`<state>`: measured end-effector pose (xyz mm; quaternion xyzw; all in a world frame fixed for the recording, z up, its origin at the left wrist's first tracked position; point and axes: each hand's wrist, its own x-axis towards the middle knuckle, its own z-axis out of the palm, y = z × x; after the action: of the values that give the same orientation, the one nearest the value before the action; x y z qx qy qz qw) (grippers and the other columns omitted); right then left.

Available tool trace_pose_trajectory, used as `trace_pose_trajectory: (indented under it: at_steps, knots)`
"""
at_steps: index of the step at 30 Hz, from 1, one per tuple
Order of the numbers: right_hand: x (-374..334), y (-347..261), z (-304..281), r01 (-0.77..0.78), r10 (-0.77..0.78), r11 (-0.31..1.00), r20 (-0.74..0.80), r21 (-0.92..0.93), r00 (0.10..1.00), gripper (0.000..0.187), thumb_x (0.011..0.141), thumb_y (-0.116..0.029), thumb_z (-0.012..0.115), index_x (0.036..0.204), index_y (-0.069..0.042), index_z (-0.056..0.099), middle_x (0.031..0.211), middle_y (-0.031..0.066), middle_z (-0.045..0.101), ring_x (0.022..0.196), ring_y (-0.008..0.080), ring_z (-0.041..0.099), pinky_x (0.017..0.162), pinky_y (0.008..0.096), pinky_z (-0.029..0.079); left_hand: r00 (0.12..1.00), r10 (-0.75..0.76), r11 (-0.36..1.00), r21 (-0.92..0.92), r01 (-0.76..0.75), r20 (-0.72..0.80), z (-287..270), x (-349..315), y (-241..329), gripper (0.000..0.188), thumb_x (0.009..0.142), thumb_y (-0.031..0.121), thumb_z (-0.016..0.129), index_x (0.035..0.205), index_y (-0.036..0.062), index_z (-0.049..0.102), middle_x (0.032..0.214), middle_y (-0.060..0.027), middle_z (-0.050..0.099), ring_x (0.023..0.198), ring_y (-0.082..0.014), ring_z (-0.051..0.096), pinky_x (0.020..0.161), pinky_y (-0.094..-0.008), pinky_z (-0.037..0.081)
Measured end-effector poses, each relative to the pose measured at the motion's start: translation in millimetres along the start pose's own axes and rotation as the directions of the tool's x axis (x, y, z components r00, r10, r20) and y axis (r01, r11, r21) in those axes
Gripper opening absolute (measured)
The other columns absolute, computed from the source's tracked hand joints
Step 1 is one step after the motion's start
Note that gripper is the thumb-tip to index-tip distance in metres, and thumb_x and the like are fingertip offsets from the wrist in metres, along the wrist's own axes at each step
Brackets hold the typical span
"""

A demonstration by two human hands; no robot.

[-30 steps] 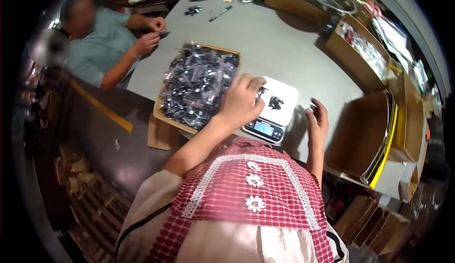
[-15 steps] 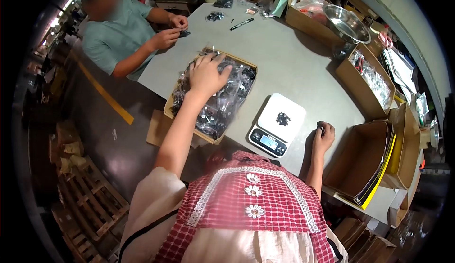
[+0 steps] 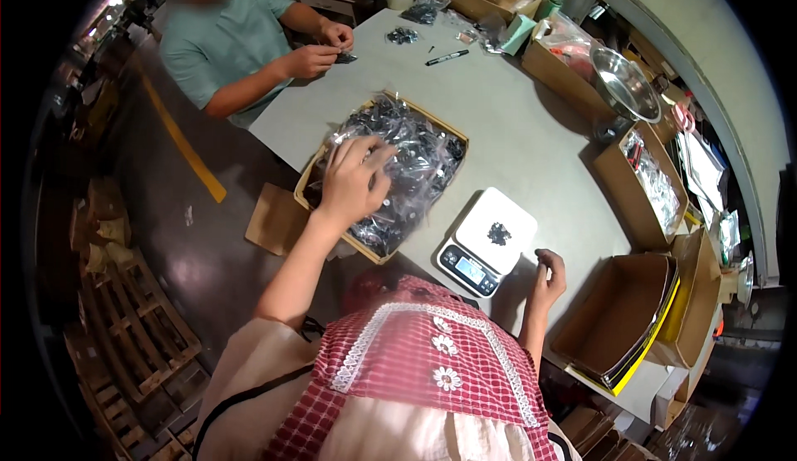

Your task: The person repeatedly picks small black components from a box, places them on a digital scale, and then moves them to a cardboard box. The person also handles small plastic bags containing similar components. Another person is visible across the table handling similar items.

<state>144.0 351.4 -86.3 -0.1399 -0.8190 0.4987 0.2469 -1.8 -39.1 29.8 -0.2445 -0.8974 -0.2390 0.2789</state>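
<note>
My left hand (image 3: 355, 180) is over the near left part of a shallow cardboard box (image 3: 384, 258). Its fingers are bent and apart, the thumb separate, and their tips touch or hover just above clear plastic bags (image 3: 419, 162) of small black parts heaped in the box. To the right, a white digital scale (image 3: 486, 245) with a lit display carries a small pile of black pieces (image 3: 499, 234). My right hand (image 3: 548, 278) rests on the table just right of the scale, fingers curled in and dark at the tips. Whatever it may hold is hidden.
Across the table a person (image 3: 228, 34) handles small dark pieces. A marker pen (image 3: 447, 58) and small black piles lie at the far side. A steel bowl (image 3: 624, 83), a carton of packets (image 3: 643, 183) and an open carton (image 3: 618, 316) line the right side.
My left hand has drawn back toward me across the bags, from spread flat to bent fingers. My right hand has come slightly nearer to me beside the scale. The view has shifted a little.
</note>
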Motion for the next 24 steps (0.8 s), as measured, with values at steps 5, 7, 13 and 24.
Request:
trace_pose_trajectory:
  at_steps: [5, 7, 13, 24]
  knots:
    - [25, -108, 64, 0.403, -0.390, 0.915, 0.199, -0.029, 0.899, 0.040, 0.075, 0.013, 0.058, 0.108, -0.004, 0.073, 0.116, 0.0128, 0.069, 0.109, 0.0307, 0.062, 0.090, 0.0372, 0.052, 0.995, -0.082, 0.990, 0.107, 0.088, -0.063, -17, -42, 3, 0.044, 0.080, 0.007, 0.061, 0.124, 0.0108, 0.068, 0.123, -0.0132, 0.059, 0.119, -0.0357, 0.054, 0.103, -0.0478, 0.043]
    - [36, -148, 100, 0.556, -0.534, 0.831, 0.303, 0.018, 0.789, 0.044, 0.073, 0.011, 0.060, 0.113, -0.006, 0.071, 0.132, 0.0161, 0.062, 0.122, 0.0360, 0.055, 0.099, 0.0450, 0.047, 0.989, -0.127, 0.983, 0.123, 0.136, -0.076, -18, -57, -1, 0.046, 0.084, 0.011, 0.061, 0.130, 0.0129, 0.066, 0.130, -0.0119, 0.055, 0.127, -0.0346, 0.049, 0.109, -0.0489, 0.038]
    - [27, -217, 202, 0.818, -0.713, 0.571, 0.537, 0.071, 0.451, 0.067, 0.079, -0.014, 0.071, 0.143, -0.008, 0.055, 0.155, 0.0203, 0.045, 0.140, 0.0387, 0.045, 0.119, 0.0607, 0.027, 0.965, -0.223, 0.959, 0.145, 0.243, -0.139, -13, -66, -10, 0.043, 0.091, 0.023, 0.063, 0.133, 0.0142, 0.064, 0.144, -0.0184, 0.047, 0.137, -0.0414, 0.039, 0.115, -0.0561, 0.031]
    - [82, -186, 246, 0.686, -0.562, 0.725, 0.530, -0.053, 0.635, 0.044, 0.099, -0.029, 0.057, 0.139, -0.012, 0.062, 0.144, 0.0209, 0.055, 0.137, 0.0438, 0.047, 0.121, 0.0578, 0.026, 0.953, -0.298, 0.952, -0.085, 0.293, -0.055, -12, -35, -38, 0.049, 0.092, 0.021, 0.063, 0.139, 0.0088, 0.064, 0.150, -0.0190, 0.052, 0.136, -0.0420, 0.049, 0.112, -0.0508, 0.038]
